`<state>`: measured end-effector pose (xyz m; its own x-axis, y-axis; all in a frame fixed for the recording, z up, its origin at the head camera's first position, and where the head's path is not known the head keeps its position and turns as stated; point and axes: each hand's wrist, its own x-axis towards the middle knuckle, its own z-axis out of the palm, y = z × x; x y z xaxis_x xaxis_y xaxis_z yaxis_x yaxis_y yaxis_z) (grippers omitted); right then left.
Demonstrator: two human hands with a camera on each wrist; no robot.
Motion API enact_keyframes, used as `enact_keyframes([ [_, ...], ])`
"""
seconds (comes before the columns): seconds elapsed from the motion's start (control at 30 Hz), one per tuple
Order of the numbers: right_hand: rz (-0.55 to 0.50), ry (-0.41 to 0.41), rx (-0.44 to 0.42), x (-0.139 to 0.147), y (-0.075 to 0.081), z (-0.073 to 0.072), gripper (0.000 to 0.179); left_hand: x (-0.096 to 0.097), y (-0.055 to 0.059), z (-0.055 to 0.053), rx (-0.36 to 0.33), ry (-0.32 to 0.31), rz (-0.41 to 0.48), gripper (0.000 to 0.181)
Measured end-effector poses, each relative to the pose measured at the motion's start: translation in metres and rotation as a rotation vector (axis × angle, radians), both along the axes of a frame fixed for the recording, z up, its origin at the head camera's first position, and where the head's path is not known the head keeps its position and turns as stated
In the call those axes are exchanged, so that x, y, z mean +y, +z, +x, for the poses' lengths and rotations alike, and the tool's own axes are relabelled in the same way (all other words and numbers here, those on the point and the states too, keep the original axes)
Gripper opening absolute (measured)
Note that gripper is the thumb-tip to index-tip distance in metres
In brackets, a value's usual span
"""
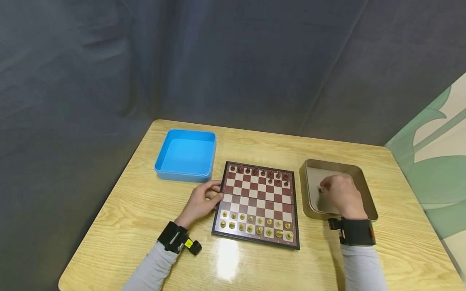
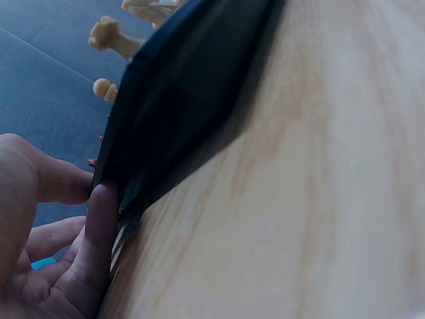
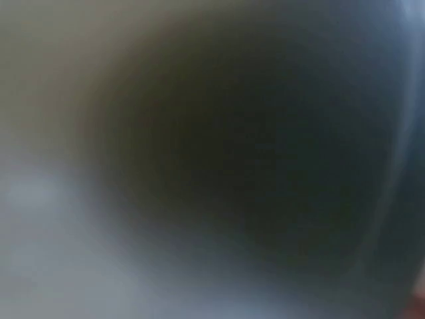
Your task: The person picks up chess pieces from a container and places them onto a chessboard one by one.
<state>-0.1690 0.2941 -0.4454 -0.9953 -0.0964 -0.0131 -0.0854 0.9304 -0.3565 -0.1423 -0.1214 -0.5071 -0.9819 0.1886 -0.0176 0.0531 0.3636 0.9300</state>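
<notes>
A chessboard (image 1: 257, 206) lies on the table with gold pieces along its near side and dark red pieces along its far side. At the board's left edge my left hand (image 1: 201, 201) holds the rim between thumb and fingers; the left wrist view shows the fingertips (image 2: 101, 206) against the dark edge. Inside a metal tin (image 1: 308, 208) to the right, my right hand (image 1: 344, 195) reaches down with fingers bent and pinches a small dark chess piece (image 1: 320, 190). The right wrist view is too blurred to show the piece.
A shallow blue box (image 1: 182, 177) sits on the wooden table (image 1: 145, 218) at the back left. Behind the table hangs a dark curtain (image 1: 247, 68). The tin's raised walls surround the right hand.
</notes>
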Motion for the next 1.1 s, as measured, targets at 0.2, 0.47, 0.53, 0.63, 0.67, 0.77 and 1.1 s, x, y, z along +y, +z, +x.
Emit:
enact_keyframes([
  [0.2,0.013,-0.001,0.042,-0.002,-0.002,0.001,0.013,0.001,0.0,0.001,0.004,0.003,0.0,0.044],
  [0.47,0.035,0.079,0.102,-0.007,-0.008,0.0,0.008,0.001,-0.003,0.003,-0.007,0.004,0.012,0.043],
  [0.53,0.031,0.068,0.082,-0.007,-0.008,0.0,0.009,0.001,-0.003,0.002,-0.003,0.003,0.014,0.042],
  [0.63,0.027,0.063,0.067,-0.007,-0.008,0.0,0.009,0.001,-0.003,0.002,0.0,0.005,0.014,0.042],
  [0.67,0.023,0.063,0.063,-0.007,-0.009,0.0,0.01,0.0,-0.003,0.002,0.001,0.008,0.012,0.042],
  [0.77,0.022,0.067,0.073,-0.007,-0.01,0.0,0.009,0.0,-0.004,0.002,0.002,0.012,0.013,0.042],
  [1.1,0.012,0.059,0.158,-0.008,-0.009,0.001,0.006,0.002,-0.006,0.001,0.005,0.003,0.028,0.041],
])
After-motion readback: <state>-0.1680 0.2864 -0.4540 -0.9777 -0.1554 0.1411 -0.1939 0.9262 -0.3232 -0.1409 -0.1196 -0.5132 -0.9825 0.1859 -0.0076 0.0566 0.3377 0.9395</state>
